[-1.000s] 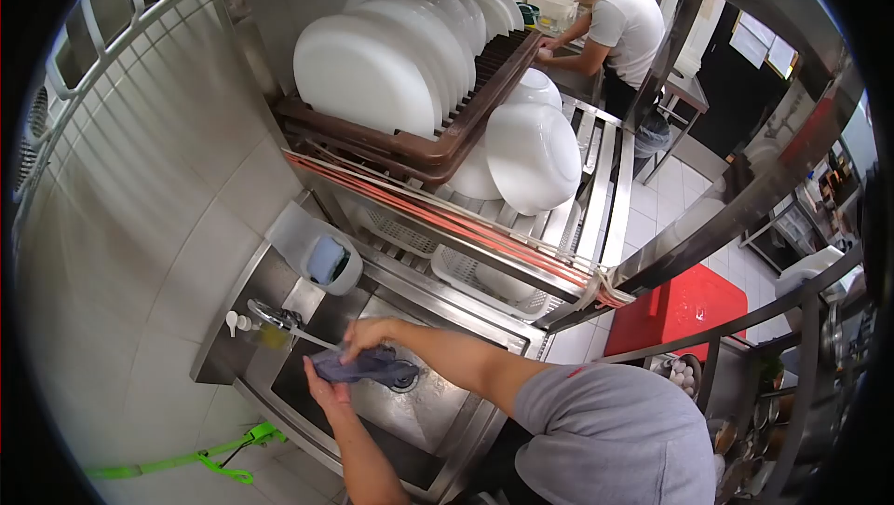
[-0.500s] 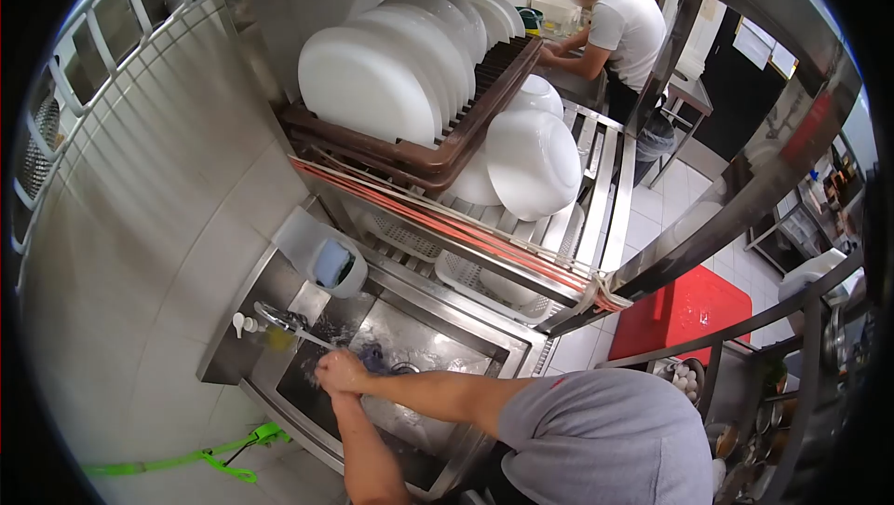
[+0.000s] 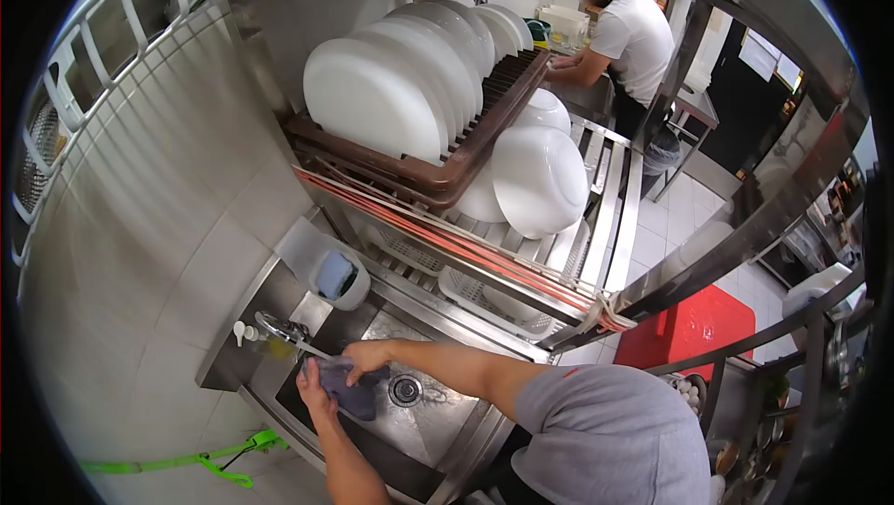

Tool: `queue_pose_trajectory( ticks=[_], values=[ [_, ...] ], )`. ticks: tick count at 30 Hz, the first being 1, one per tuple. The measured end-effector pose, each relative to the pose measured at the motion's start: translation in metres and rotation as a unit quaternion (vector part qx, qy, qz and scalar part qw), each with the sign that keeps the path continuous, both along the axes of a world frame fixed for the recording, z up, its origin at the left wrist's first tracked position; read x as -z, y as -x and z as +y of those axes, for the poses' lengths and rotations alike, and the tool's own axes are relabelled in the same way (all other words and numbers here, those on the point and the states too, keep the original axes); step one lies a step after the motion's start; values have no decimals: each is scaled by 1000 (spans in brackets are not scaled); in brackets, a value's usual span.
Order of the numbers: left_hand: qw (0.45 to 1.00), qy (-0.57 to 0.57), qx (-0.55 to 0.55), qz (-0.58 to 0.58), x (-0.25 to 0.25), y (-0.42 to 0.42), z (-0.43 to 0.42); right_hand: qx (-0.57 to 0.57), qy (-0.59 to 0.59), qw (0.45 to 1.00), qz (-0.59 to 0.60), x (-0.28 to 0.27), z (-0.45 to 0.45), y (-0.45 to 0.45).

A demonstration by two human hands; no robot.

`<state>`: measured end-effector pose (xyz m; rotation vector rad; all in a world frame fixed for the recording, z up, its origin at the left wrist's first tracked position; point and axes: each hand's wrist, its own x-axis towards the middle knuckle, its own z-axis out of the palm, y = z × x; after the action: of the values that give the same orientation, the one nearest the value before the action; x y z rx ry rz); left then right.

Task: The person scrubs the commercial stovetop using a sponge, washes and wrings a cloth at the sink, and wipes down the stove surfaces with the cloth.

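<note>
A dark purple-grey cloth [image 3: 358,400] hangs from both of my hands over the metal sink [image 3: 424,435]. My left hand [image 3: 318,390] grips its near-left side, thumb up. Fingers of my right hand [image 3: 367,360] are closed on its upper part. The faucet [image 3: 277,326] runs a stream of water down at the cloth, close by my hands. To the right of the cloth the round drain [image 3: 406,390] shows in the wet sink floor.
Behind the sink stands a white container [image 3: 346,287] with a blue sponge-like item [image 3: 334,275]. White plates [image 3: 374,100] fill a brown rack [image 3: 456,165] above; white bowls [image 3: 540,181] sit beside it. A person [image 3: 633,39] works at the back. A red box-like object [image 3: 689,326] stands right.
My hands, clasped together under the stream before, now hold up the cloth, which lay in the sink. They have moved slightly apart, and the drain has come into view. The camera view has shifted a little.
</note>
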<state>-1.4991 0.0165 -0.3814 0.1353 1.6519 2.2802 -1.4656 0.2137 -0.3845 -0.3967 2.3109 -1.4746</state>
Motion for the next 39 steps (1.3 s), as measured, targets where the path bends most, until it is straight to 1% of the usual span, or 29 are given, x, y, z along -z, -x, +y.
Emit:
queue_pose_trajectory(
  ticks=[1, 3, 5, 6, 8, 9, 11, 12, 13, 14, 15, 17, 20, 21, 23, 24, 25, 26, 27, 28, 29, 30, 31, 33, 34, 35, 36, 37, 39],
  values=[
    [994, -64, -68, -52, -2, -3, 2, -4, -2, 1000, 4, -1, 7, 2],
    [990, -100, -72, -69, 9, 0, -7, -21, -34, 999, 32, 11, 19, 8],
    [942, -261, -64, -202, 15, -8, -13, 7, -66, 996, 57, 21, 25, 5],
    [943, -254, -65, -202, 26, -8, -16, 96, 42, 992, 67, 23, 28, 4],
    [967, -95, -66, -228, 68, 2, -15, 269, 266, 925, 28, -1, 16, 2],
    [969, -16, -63, -240, 81, 7, -10, 270, 268, 925, 31, -14, -1, 1],
    [937, -59, -131, -318, 83, 18, 30, 400, 302, 860, -95, -30, -44, 6],
    [939, -157, -52, -300, 177, 44, 9, 437, 192, 877, -49, -32, -64, 5],
    [941, -107, -76, -312, 152, 39, 25, 464, 78, 882, -2, -35, -79, 3],
    [940, -88, -77, -320, 125, 28, 37, 459, 112, 881, 11, -64, -74, -13],
    [940, -86, -67, -324, 109, 16, 43, 457, 111, 882, 8, -53, -70, -6],
    [939, -101, -37, -326, 72, 0, 56, 529, -32, 846, 64, -32, -63, 14],
    [928, -216, 45, -301, 57, 1, 65, 492, 29, 867, 70, -47, -67, 4],
    [873, -405, 132, -236, 68, 12, 71, 494, 26, 866, 78, -53, -70, 2],
    [778, -573, 203, -161, 81, 20, 61, 428, 9, 900, 82, -44, -66, 7],
    [916, -317, 109, -219, 79, 22, 49, 404, -5, 912, 65, -44, -57, 15],
    [965, -31, 5, -259, 72, 20, 38, 380, -18, 923, 49, -45, -46, 23],
    [949, -97, 123, -272, -9, -9, 50, 354, -19, 930, 97, -26, -34, 35],
    [949, -93, 122, -275, -17, -15, 42, 331, -20, 932, 145, -14, -20, 47],
    [968, -5, 136, -212, -22, -19, 33, 292, 34, 954, 60, -22, -8, 50],
    [975, 80, 149, -143, -26, -20, 28, 294, 36, 953, 63, -17, -3, 46],
    [989, 69, 72, -112, -24, -19, 26, 246, 143, 959, 1, -12, 3, 41],
    [989, 72, 73, -108, -16, -11, 16, 192, 247, 948, -62, -6, 7, 32],
    [987, -39, 29, -156, 2, 17, 9, 39, 193, 978, -76, -30, 16, -13],
    [990, -55, 21, -131, -7, 13, 14, 39, 189, 978, -75, -24, 14, -12],
    [989, -61, 21, -132, -11, 13, 14, 38, 48, 994, -90, -7, 16, -11],
    [977, -147, 24, -155, -15, 11, 13, 36, -92, 989, -106, -3, 19, -15],
    [957, -226, 28, -179, -19, 5, 8, 36, -93, 989, -111, 2, 23, -21],
    [946, -275, 12, -169, -19, -9, 3, 121, 85, 984, -96, -11, 37, -27]
  ],
)
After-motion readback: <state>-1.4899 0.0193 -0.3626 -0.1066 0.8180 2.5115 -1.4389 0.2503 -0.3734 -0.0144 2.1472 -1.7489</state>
